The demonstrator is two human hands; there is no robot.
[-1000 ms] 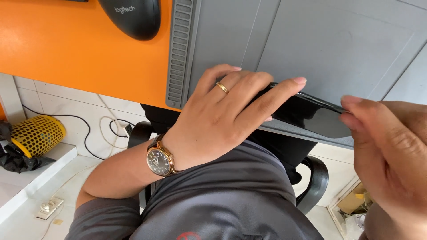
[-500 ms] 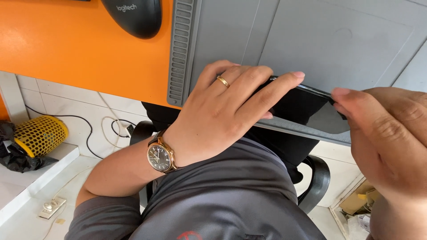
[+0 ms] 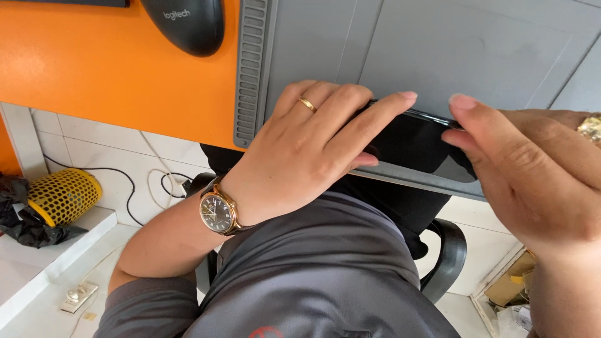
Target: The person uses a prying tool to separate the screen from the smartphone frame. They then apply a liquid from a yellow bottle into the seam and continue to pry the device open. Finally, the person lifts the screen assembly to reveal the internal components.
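Centre frame, on grey ribbed mat [image 3: 400, 44] over orange tabletop [image 3: 113, 75]: flat glossy black slab [image 3: 416, 141], left hand [image 3: 307, 150] and right hand [image 3: 526, 169] fingers gripping its ends.

mouse [image 3: 185, 24] left of mat [image 3: 438, 50] | phone [image 3: 413, 147] on mat's near edge

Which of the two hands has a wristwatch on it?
The left hand, lying over the black phone; its wrist carries a gold wristwatch. The right hand shows none.
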